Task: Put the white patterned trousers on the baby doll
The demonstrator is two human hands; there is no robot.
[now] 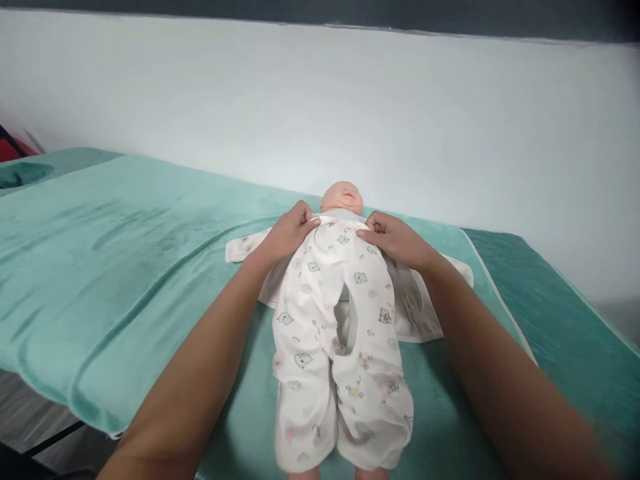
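A baby doll lies on its back on a teal blanket, head toward the wall. It wears white printed trousers with small animal motifs, pulled high up to the chest. An open white top is spread flat under it, sleeves out to both sides. My left hand pinches the trousers' waistband at the doll's right shoulder. My right hand grips the same waistband on the other side. The doll's bare feet show at the bottom edge.
The blanket covers a table whose near left corner hangs over the edge. A darker teal cover shows on the right. A pale wall runs close behind the doll's head. Something red sits at far left.
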